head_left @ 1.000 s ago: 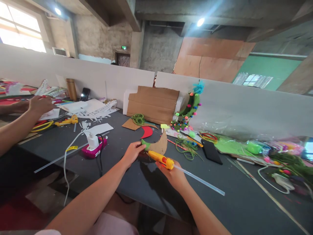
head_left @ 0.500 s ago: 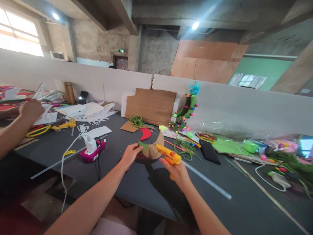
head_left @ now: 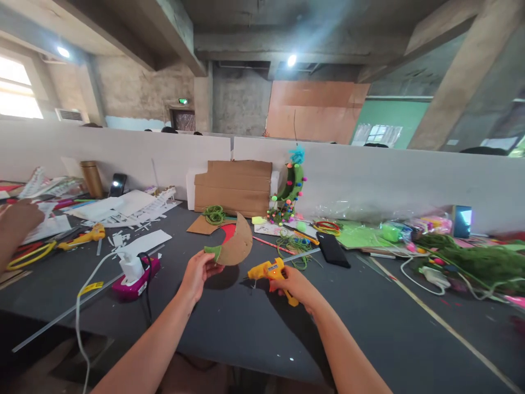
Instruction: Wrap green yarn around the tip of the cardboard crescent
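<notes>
My left hand (head_left: 199,272) pinches the green end of a cardboard crescent (head_left: 237,245), held up over the dark table with its brown face toward me. Behind the crescent a red curved piece (head_left: 228,232) shows in part. My right hand (head_left: 296,284) is closed round the handle of a yellow hot glue gun (head_left: 268,270). The gun's nozzle points left, a little below and apart from the crescent, and a clear glue stick (head_left: 301,255) sticks out of its back. Beyond stands a green crescent decoration (head_left: 292,183) with coloured pompoms and a blue tuft.
A pink power strip (head_left: 137,279) with a white plug and cables sits at left. Green yarn (head_left: 214,214) lies before a cardboard sheet (head_left: 233,186). A black phone (head_left: 333,250) lies right of centre. At far left, another person's hand (head_left: 20,219) works near white paper pieces.
The glue gun has come away from the crescent, lower, and now points left with its stick toward the back. The crescent is raised and turned, its brown face showing more.
</notes>
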The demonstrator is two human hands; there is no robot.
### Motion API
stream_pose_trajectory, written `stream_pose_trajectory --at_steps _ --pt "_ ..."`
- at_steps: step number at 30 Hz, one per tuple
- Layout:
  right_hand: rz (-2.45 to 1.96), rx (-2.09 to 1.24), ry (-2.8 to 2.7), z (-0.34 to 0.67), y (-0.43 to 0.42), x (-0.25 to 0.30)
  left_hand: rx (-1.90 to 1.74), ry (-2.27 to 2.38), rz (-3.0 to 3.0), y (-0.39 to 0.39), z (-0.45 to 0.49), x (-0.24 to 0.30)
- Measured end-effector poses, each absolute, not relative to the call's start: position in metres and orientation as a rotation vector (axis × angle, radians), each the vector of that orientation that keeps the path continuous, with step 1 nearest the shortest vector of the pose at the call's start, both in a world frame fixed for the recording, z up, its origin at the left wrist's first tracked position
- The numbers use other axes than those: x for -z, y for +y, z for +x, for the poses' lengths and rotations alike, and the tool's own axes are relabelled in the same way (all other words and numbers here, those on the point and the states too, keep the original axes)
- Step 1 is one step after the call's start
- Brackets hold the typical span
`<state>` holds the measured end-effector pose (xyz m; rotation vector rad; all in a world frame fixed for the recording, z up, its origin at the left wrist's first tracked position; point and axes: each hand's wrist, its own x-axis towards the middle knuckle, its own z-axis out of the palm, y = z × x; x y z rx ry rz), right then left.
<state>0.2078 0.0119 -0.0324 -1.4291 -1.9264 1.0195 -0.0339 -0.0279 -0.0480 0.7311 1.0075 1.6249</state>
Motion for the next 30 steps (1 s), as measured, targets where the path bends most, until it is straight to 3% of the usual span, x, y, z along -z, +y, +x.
stream_pose_trajectory --at_steps 9,14,16,18,30 --pt "-1.415 -0.263 -1.966 0.206 0.007 0.025 -1.522 0.969 0.815 -0.068 -0.011 0.005" --pt "-1.045 -0.022 -1.972 0.194 -0.048 -0.01 -1.522 0.988 0.859 -0.098 0.007 -0.014" --pt "-0.647 0.194 -2.07 0.188 -0.073 -0.017 -1.493 0.959 0.871 -0.107 0.014 -0.018" --pt "-0.565 0.393 -2.035 0.183 -0.089 -0.018 -1.466 0.932 0.868 -0.114 0.019 -0.02" --pt "-0.467 0.52 -1.904 0.186 -0.102 -0.007 -1.31 0.836 0.832 -0.129 0.019 -0.026"
